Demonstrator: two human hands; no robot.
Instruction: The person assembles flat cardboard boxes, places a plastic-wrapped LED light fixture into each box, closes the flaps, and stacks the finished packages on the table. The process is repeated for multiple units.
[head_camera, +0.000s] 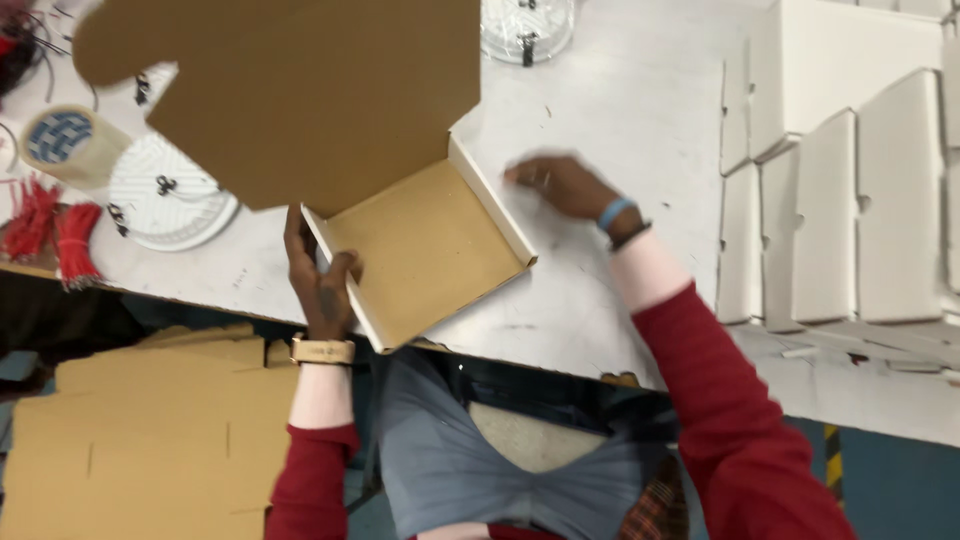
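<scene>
From the head view I see a shallow cardboard box (425, 250) lying on the white table (620, 110), close to the near edge, turned a little so one corner points toward me. Its inside is brown and its low walls are white on the outer side. The big brown lid flap (300, 90) stands up and open at the far-left side of the box and hides part of the table behind it.

My left hand (318, 280) is closed on the near-left wall of the box: the thumb goes inside over the rim and the fingers are against the outside, so the box sits directly in this grip, at its left corner. There is a watch with a light strap on this wrist.

My right hand (560, 185) is not on the box. It rests flat on the table just beyond the right wall, fingers stretched out and holding nothing; it is a bit blurred. A blue band is on that wrist.

At the right, many white folded boxes (850, 200) lie in rows. At the left are white round discs (165, 195), a tape roll (60, 140) and red wire bundles (55, 230). Flat brown cardboard sheets (140, 440) are stacked lower left, below the table edge.
</scene>
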